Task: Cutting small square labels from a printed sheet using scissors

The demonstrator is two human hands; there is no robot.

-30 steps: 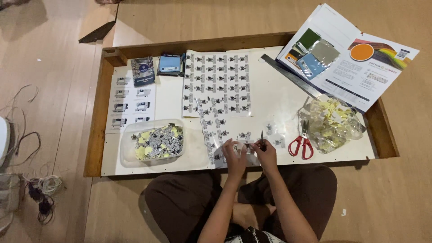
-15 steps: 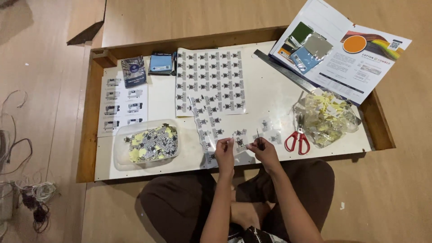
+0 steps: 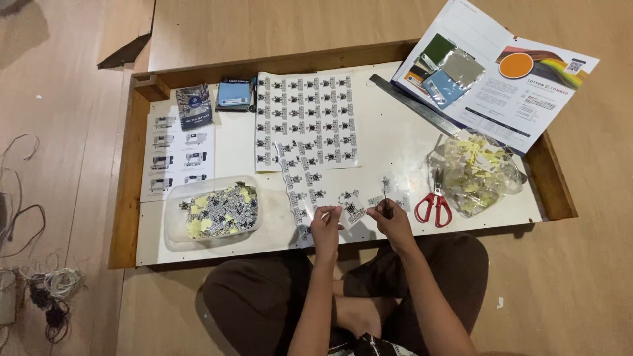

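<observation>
While the left hand [image 3: 326, 227] pinches a small label [image 3: 353, 212] steady just left of the scissors [image 3: 433, 203], the right hand [image 3: 390, 217], grip closed on a thin dark tool [image 3: 385, 198], works its edge.

White tray-table [image 3: 395, 142], sticker sheets [image 3: 306, 118], scissors [image 3: 435, 201], tub [image 3: 212, 211]

Home-style craft workspace on a wooden floor [image 3: 277, 26]: low white desk [image 3: 389, 132] with wood rim, printed sticker sheets [image 3: 306, 118], red scissors [image 3: 433, 204], metal ruler [image 3: 412, 105], fabric swatch brochure [image 3: 494, 72], tub of cut labels [image 3: 214, 211].
</observation>
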